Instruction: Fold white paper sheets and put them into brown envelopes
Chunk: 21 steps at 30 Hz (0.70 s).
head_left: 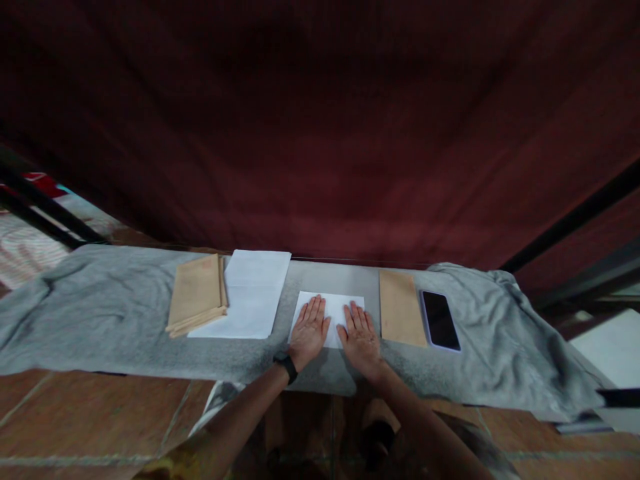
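A white sheet of paper (332,308), apparently folded, lies flat in front of me on a grey cloth. My left hand (309,330) presses on its left part, palm down with the fingers stretched out; a dark band is on that wrist. On the right part of the same paper rests my right hand (361,337), also flat with its fingers extended. Just right of it lies a single brown envelope (401,308). Larger white sheets (256,293) sit to the left, partly under a stack of brown envelopes (197,290).
A phone with a dark screen (441,320) lies beyond the single envelope. The grey cloth (120,300) covers a narrow bench, rumpled at both ends. Behind it hangs a dark red curtain-like surface (340,167). Dark bars (575,217) flank the bench; floor tiles (100,407) show below.
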Each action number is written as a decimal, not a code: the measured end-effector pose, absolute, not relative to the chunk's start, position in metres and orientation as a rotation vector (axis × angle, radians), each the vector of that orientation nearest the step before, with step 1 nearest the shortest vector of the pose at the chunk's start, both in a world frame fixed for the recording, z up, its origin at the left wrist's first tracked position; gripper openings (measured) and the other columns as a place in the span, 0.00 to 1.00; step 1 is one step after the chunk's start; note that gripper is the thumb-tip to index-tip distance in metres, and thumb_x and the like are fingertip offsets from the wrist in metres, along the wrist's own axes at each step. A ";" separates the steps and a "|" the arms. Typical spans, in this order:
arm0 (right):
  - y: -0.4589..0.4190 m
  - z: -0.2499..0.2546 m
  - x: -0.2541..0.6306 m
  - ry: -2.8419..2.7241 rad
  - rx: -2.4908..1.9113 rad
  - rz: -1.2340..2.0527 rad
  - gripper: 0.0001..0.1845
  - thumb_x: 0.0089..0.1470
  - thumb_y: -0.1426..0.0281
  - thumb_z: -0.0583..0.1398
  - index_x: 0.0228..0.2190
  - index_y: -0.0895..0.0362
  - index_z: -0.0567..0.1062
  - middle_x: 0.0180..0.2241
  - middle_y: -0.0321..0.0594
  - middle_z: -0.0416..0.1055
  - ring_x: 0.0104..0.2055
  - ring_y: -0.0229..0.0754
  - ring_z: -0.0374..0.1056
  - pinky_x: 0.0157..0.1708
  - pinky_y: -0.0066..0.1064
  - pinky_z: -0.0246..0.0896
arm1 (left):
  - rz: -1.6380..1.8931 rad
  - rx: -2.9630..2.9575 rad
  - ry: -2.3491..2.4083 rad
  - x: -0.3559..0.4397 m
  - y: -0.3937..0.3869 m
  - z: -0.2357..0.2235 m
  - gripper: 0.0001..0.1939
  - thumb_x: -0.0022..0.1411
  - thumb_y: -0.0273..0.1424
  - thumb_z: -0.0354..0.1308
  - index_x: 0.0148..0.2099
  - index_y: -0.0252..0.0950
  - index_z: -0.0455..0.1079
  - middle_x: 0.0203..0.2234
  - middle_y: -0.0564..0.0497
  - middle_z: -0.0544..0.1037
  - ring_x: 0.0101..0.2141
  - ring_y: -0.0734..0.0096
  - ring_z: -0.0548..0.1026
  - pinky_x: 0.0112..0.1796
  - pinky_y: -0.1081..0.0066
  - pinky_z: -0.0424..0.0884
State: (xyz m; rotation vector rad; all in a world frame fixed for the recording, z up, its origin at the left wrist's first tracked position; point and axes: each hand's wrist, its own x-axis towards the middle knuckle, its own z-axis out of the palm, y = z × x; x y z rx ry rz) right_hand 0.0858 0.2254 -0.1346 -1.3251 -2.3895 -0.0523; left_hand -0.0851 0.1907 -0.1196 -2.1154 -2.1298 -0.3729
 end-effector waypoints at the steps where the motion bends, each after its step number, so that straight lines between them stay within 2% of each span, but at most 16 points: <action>1: 0.225 -0.134 0.086 -2.388 -1.323 -0.055 0.29 0.67 0.61 0.48 0.65 0.61 0.60 0.67 0.52 0.54 0.67 0.52 0.54 0.65 0.46 0.46 | -0.369 -2.106 -2.138 -0.088 0.189 -0.119 0.29 0.72 0.36 0.37 0.70 0.28 0.51 0.67 0.39 0.59 0.67 0.61 0.53 0.65 0.56 0.54; 14: 0.227 -0.133 0.086 -2.402 -1.277 -0.069 0.29 0.68 0.61 0.48 0.64 0.61 0.60 0.66 0.52 0.55 0.68 0.51 0.52 0.65 0.47 0.45 | -0.318 -1.992 -2.221 -0.093 0.180 -0.112 0.29 0.72 0.36 0.38 0.69 0.27 0.53 0.67 0.39 0.58 0.68 0.58 0.53 0.66 0.51 0.49; 21: 0.228 -0.130 0.083 -2.448 -1.229 -0.055 0.28 0.68 0.62 0.48 0.64 0.60 0.61 0.66 0.48 0.57 0.67 0.50 0.53 0.66 0.46 0.44 | -0.341 -2.083 -2.169 -0.074 0.191 -0.119 0.28 0.72 0.35 0.37 0.69 0.27 0.54 0.66 0.40 0.59 0.67 0.60 0.54 0.65 0.54 0.53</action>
